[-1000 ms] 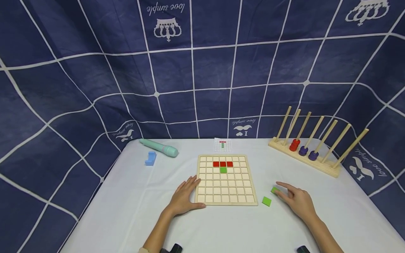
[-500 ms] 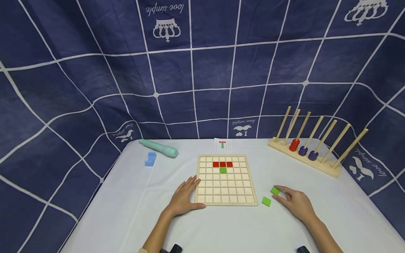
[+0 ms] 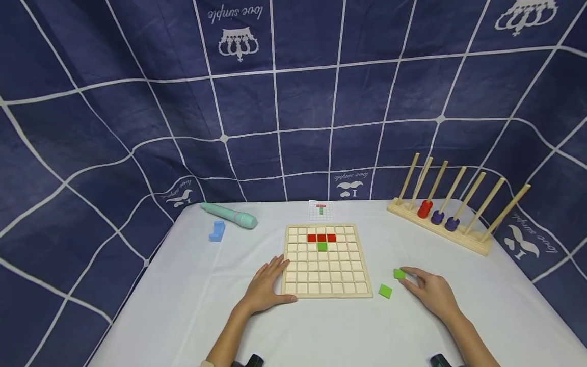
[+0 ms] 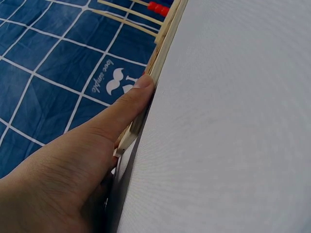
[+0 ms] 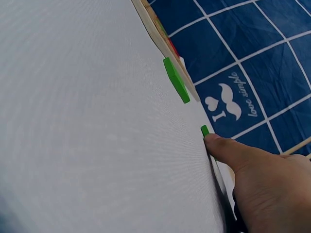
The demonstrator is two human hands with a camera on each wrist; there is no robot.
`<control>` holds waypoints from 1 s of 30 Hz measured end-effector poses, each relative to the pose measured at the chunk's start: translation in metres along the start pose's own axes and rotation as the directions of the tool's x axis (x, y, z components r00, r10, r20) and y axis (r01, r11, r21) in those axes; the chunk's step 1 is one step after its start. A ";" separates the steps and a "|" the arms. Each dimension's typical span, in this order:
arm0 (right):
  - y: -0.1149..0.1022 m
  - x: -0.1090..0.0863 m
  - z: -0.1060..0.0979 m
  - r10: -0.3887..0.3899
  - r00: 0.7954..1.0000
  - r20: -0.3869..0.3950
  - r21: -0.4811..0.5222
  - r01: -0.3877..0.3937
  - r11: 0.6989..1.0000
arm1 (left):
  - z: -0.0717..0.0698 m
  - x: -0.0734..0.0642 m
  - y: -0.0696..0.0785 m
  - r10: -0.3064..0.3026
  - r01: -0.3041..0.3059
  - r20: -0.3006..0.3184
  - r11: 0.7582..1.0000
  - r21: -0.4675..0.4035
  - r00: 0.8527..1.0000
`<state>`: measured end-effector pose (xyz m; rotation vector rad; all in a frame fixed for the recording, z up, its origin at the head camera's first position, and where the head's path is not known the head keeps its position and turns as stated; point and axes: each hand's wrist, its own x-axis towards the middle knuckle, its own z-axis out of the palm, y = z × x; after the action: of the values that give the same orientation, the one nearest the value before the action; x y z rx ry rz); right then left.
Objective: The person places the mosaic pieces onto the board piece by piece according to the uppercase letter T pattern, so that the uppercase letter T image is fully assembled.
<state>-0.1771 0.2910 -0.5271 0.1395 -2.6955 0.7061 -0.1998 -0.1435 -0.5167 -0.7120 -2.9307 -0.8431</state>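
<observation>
Right of board (image 3: 323, 265), we pinch tile (image 3: 398, 273) in right hand (image 3: 433, 291) — lifted or not, hard to tell; shallow grip might drop it. Second tile (image 3: 385, 291), nearby, could get knocked. Left hand (image 3: 267, 286), fingers straight, touches board; push could skew it.

Wears a pale beige sleeve (image 3: 208, 363) high on the otherwise bare left forearm (image 3: 230, 334), just visible at the bottom edge of the head view, and shows a small black, blunt-ended piece (image 3: 254, 361) beside that forearm, with a similar dark piece (image 3: 439, 361) beside the bare right forearm (image 3: 470, 339).
</observation>
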 end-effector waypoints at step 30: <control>-0.081 0.035 0.055 -0.254 0.967 0.017 0.127 0.250 0.960 | -0.001 -0.001 -0.001 0.002 -0.003 -0.005 1.000 -0.019 1.000</control>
<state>-0.2121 0.1931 -0.5217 0.5209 -2.5991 0.7952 -0.1997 -0.1446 -0.5162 -0.7135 -2.9205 -0.8728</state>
